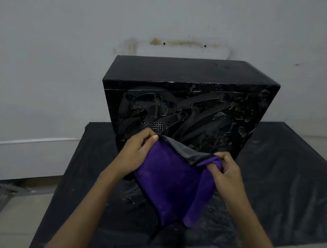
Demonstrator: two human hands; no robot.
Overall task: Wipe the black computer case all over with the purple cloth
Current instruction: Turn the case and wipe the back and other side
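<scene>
Purple cloth [171,182]: soft, limp, light microfibre, grey reverse; hung before black computer case [186,106], top edge pinched by left hand [136,153] and right hand [223,170], fingers curled. Best bunched into pad. Case: rigid, judged heavy, stood on black-covered table [272,182].

Your purple cloth [173,184] looks soft and fuzzy, like microfibre, with a smoother grey reverse. The black computer case [188,106] before you has a glossy, embossed, scuffed side panel with a small perforated patch, and a duller top. The black sheet [272,182] beneath is shiny, crinkled plastic.
</scene>
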